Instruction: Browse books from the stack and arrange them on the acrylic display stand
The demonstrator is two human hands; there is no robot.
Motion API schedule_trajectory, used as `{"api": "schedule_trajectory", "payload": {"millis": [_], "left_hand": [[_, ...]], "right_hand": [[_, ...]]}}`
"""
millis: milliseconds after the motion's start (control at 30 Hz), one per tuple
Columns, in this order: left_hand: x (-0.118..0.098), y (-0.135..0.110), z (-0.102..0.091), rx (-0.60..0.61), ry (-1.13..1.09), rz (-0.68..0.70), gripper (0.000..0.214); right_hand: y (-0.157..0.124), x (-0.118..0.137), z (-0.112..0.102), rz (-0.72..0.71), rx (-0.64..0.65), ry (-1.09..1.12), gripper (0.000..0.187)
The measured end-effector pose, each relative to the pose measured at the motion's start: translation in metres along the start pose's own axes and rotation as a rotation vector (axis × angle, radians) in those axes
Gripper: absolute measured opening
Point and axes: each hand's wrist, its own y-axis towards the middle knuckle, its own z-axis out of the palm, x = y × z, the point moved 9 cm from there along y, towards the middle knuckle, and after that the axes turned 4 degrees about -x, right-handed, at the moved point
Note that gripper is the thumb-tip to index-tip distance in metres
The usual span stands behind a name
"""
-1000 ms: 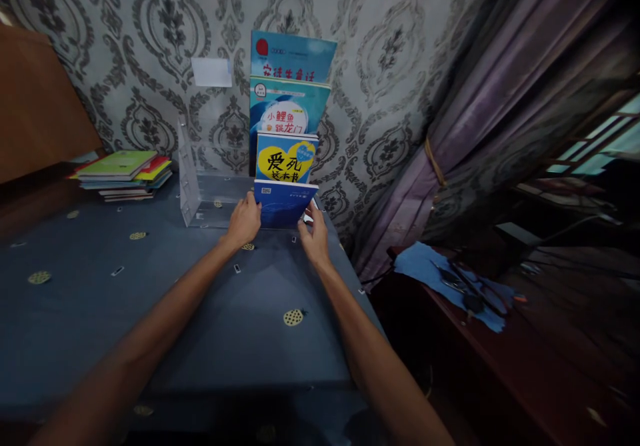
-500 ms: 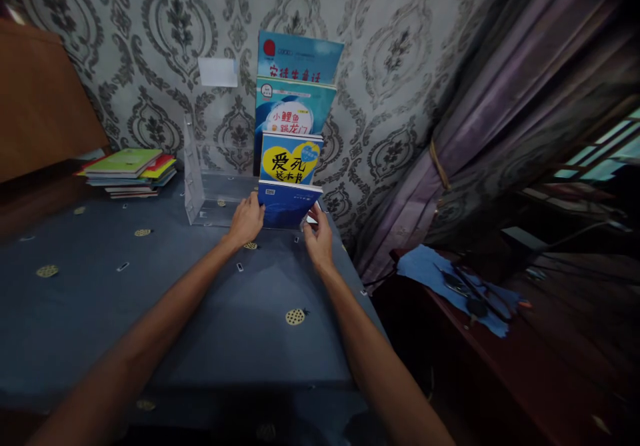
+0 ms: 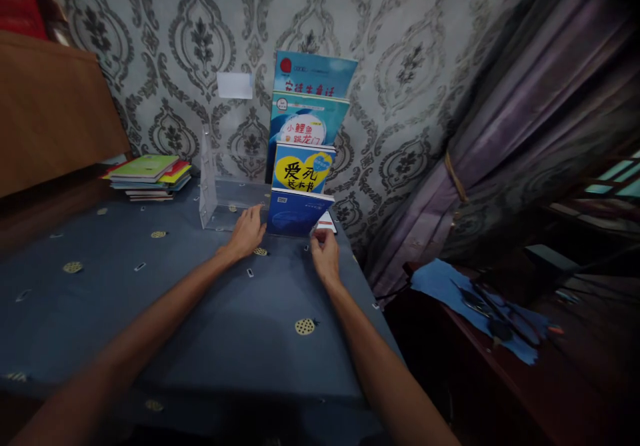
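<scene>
- Blue book (image 3: 299,214) stands in the front tier of the clear rack (image 3: 213,189) at the far side of the table (image 3: 190,319). It is the lowest of four books stepped up against the wall.
- Stack (image 3: 150,176) lies well apart on the left and looks safe from anything the hands do.
- Rack carries all its books in its right half, with the left half bare. A sideways nudge would likely skew it on the cloth.
- Left hand (image 3: 245,236) lies open, fingers flat at the rack's front lip just left of the book, gripping nothing. Leaning on that lip could shove the rack back or tilt the tiers.
- Book may not be seated fully in its slot. If so, it could tip forward onto the table with nothing holding it.
- Right hand (image 3: 326,259) has its fingers curled at the book's lower right corner, beside a small white-and-red card (image 3: 327,222). I cannot tell whether it pinches anything. A snagged corner could drag the book out towards the nearby table edge.
- Half a second ago both hands clasped the book's lower edge. Now the left has let go, the right has slid to the corner, and more of the card shows.
</scene>
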Motion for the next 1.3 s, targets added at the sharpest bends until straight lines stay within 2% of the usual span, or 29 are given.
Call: {"api": "schedule_trajectory", "payload": {"millis": [100, 200, 300, 400, 600, 733, 867, 1000, 1133, 1300], "left_hand": [[0.013, -0.020, -0.013, 0.039, 0.057, 0.068, 0.043], [0.037, -0.042, -0.030, 0.086, 0.154, 0.098, 0.039], [0.074, -0.060, -0.050, 0.126, 0.257, 0.051, 0.037], [0.121, -0.068, -0.074, 0.139, 0.341, -0.043, 0.035], [0.212, -0.047, -0.134, 0.019, 0.529, -0.354, 0.035], [0.252, -0.023, -0.160, -0.014, 0.626, -0.500, 0.044], [0.274, 0.001, -0.163, 0.001, 0.626, -0.491, 0.056], [0.297, 0.018, -0.156, 0.087, 0.624, -0.504, 0.066], [0.317, 0.021, -0.153, 0.203, 0.682, -0.544, 0.067], [0.321, 0.014, -0.157, 0.276, 0.769, -0.438, 0.065]], "right_hand": [[-0.010, 0.011, 0.018, -0.034, 0.162, -0.095, 0.021], [-0.024, 0.023, 0.037, -0.088, 0.348, -0.258, 0.025], [-0.034, 0.035, 0.047, -0.157, 0.448, -0.343, 0.030], [-0.037, 0.042, 0.051, -0.192, 0.486, -0.369, 0.032], [-0.036, 0.040, 0.055, -0.171, 0.526, -0.316, 0.033], [-0.034, 0.039, 0.054, -0.141, 0.542, -0.248, 0.034], [-0.033, 0.039, 0.053, -0.112, 0.541, -0.203, 0.034], [-0.032, 0.036, 0.053, -0.081, 0.548, -0.178, 0.037], [-0.031, 0.034, 0.053, -0.069, 0.555, -0.182, 0.040], [-0.032, 0.034, 0.053, -0.064, 0.571, -0.187, 0.042]]}}
